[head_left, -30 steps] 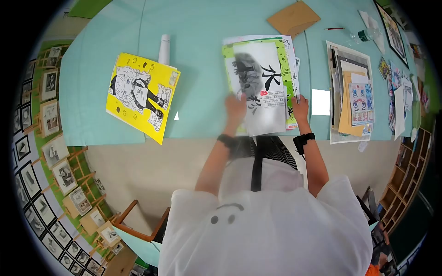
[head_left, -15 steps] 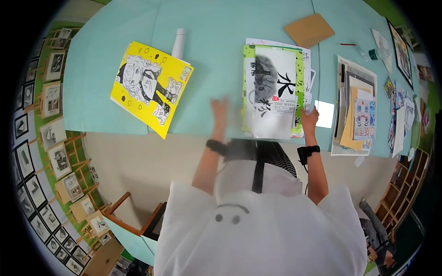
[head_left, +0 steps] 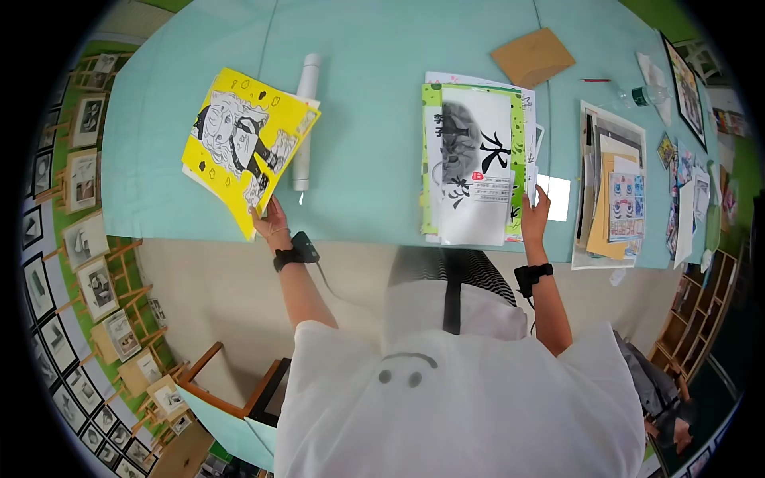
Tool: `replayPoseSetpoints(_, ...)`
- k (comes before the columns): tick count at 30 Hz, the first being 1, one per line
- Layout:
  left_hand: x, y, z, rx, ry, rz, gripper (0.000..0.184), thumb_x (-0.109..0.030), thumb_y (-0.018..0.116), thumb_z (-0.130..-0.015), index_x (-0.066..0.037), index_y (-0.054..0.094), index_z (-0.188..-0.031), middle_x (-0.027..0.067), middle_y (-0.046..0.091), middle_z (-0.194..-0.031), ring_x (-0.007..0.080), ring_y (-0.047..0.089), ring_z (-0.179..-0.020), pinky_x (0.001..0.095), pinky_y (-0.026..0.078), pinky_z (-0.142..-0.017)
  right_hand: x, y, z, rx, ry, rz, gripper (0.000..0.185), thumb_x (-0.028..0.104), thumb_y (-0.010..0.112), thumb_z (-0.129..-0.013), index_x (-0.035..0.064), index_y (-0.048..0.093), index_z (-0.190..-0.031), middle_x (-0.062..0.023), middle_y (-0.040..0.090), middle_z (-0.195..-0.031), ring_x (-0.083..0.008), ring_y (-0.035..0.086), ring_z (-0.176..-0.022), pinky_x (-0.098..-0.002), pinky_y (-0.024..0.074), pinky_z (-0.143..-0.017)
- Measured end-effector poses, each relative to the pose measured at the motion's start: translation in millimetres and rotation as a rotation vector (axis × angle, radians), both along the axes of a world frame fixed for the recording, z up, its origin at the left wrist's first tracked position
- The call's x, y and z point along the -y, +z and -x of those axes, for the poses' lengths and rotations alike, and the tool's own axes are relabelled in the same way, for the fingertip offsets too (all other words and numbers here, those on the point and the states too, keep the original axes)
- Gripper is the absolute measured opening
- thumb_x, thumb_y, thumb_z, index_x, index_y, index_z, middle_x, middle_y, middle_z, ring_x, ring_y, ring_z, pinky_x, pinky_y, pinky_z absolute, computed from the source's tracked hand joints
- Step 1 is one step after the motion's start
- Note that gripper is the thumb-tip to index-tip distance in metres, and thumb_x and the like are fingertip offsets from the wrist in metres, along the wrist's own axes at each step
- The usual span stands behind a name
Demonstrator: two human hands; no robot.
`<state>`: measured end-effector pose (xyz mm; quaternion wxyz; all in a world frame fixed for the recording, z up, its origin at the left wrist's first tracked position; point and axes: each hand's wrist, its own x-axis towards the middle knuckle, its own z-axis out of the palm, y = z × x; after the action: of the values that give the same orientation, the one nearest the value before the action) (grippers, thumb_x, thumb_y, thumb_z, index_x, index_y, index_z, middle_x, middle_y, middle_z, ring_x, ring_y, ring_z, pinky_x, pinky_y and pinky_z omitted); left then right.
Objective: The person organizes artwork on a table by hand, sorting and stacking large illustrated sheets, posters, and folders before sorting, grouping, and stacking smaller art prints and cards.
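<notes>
On table — left: poster, tube beside it | centre: paper stack | right: sheet pile | back — envelope

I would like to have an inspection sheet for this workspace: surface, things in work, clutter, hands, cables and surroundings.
Surface: pale blue-green table, bare across the middle.
Job's things: yellow drawing at left; paper pile with black brush characters on top.
Clutter: white roll, brown folder, red pencil, plastic bottle, mixed paper stack at right.
Hands: left hand at the yellow drawing's lower edge, apparently pinching it; right hand at the pile's right edge, grip unclear.
Cables: thin cable hanging from the left wrist device.
Surroundings: easels with drawings at left, chair, wooden shelves at right.
</notes>
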<state>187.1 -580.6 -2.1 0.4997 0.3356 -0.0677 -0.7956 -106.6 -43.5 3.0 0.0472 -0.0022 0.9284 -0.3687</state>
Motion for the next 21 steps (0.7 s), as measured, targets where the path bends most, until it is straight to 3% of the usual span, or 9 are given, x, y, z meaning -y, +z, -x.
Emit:
replayPoseSetpoints(3, 28, 2, 18, 0.263, -0.123, -0.022, 0.034, -0.010, 0.058, -0.090, 0.006, 0.049, -0.119, 0.0173, 0.061, -0.110, 0.0288, 0.061, -0.100, 0.0363, 0.055, -0.087, 13, 18, -5, 0.037, 0.042, 0.028, 0.040, 0.015, 0.058, -0.088, 0.0003, 0.048, -0.124, -0.0227, 0.048, -0.117, -0.0375, 0.047, -0.109, -0.0430, 0.0390, -0.094)
replayPoseSetpoints(5, 60, -35, 10, 0.336, -0.143, 0.070, 0.031, -0.004, 0.053, -0.092, 0.007, 0.047, -0.120, 0.0180, 0.059, -0.113, 0.0273, 0.061, -0.101, 0.0319, 0.056, -0.085, 11, 7, -5, 0.028, 0.055, 0.051, 0.041, 0.016, 0.057, -0.089, 0.0002, 0.047, -0.125, -0.0224, 0.047, -0.117, -0.0375, 0.048, -0.109, -0.0428, 0.0388, -0.095)
replayPoseSetpoints(8, 56, -18, 20, 0.432, -0.142, 0.140, 0.030, -0.001, 0.048, -0.093, 0.008, 0.046, -0.121, 0.0165, 0.059, -0.113, 0.0252, 0.060, -0.102, 0.0277, 0.056, -0.083, 14, 12, -8, 0.016, 0.061, 0.067, 0.040, 0.016, 0.057, -0.089, 0.0010, 0.048, -0.124, -0.0222, 0.049, -0.116, -0.0370, 0.049, -0.108, -0.0419, 0.0386, -0.095)
replayPoseSetpoints(11, 29, 18, 26, 0.457, -0.141, 0.306, 0.030, -0.001, 0.045, -0.094, 0.007, 0.045, -0.123, 0.0152, 0.057, -0.116, 0.0235, 0.059, -0.105, 0.0223, 0.054, -0.082, 10, 4, -12, 0.006, 0.086, 0.061, 0.040, 0.015, 0.057, -0.091, 0.0029, 0.047, -0.128, -0.0163, 0.049, -0.119, -0.0263, 0.053, -0.105, -0.0333, 0.0449, -0.088)
replayPoseSetpoints(12, 14, 35, 29, 0.494, -0.114, 0.281, 0.030, -0.005, 0.045, -0.095, 0.006, 0.045, -0.123, 0.0131, 0.056, -0.117, 0.0189, 0.058, -0.106, 0.0171, 0.052, -0.078, 13, 5, -14, 0.022, 0.103, 0.087, 0.040, 0.016, 0.056, -0.092, 0.0037, 0.048, -0.128, -0.0157, 0.050, -0.121, -0.0258, 0.052, -0.107, -0.0333, 0.0442, -0.089)
replayPoseSetpoints(14, -2, 49, 19, 0.472, -0.117, 0.266, 0.030, -0.003, 0.048, -0.094, 0.005, 0.046, -0.122, 0.0121, 0.058, -0.114, 0.0182, 0.059, -0.104, 0.0172, 0.053, -0.078, 29, 12, -19, 0.049, 0.131, 0.140, 0.039, 0.018, 0.055, -0.093, 0.0054, 0.048, -0.129, -0.0146, 0.050, -0.124, -0.0249, 0.051, -0.111, -0.0333, 0.0428, -0.092)
replayPoseSetpoints(17, -46, 91, 14, 0.452, -0.168, 0.230, 0.027, -0.004, 0.053, -0.092, 0.003, 0.050, -0.118, 0.0091, 0.061, -0.108, 0.0144, 0.061, -0.097, 0.0157, 0.053, -0.069, 54, -1, -20, 0.378, 0.173, 0.474, 0.042, 0.028, 0.050, -0.096, 0.0076, 0.047, -0.132, -0.0128, 0.049, -0.130, -0.0237, 0.049, -0.117, -0.0346, 0.0405, -0.097)
replayPoseSetpoints(19, -55, 77, -4, 0.442, -0.258, 0.224, 0.025, -0.005, 0.055, -0.092, 0.001, 0.053, -0.116, 0.0074, 0.063, -0.105, 0.0122, 0.062, -0.091, 0.0150, 0.052, -0.063, 84, 36, -25, 0.704, 0.175, 1.037, 0.053, 0.043, 0.045, -0.096, 0.0069, 0.043, -0.135, -0.0113, 0.048, -0.133, -0.0231, 0.047, -0.119, -0.0375, 0.0390, -0.099)
replayPoseSetpoints(21, -68, 59, -19, 0.503, -0.383, 0.177, 0.025, -0.008, 0.056, -0.092, 0.000, 0.055, -0.115, 0.0041, 0.062, -0.105, 0.0112, 0.061, -0.092, 0.0158, 0.050, -0.064, 112, 92, -10, 1.027, 0.226, 1.224, 0.066, 0.054, 0.043, -0.093, 0.0031, 0.041, -0.135, -0.0113, 0.047, -0.133, -0.0220, 0.046, -0.121, -0.0391, 0.0378, -0.100)
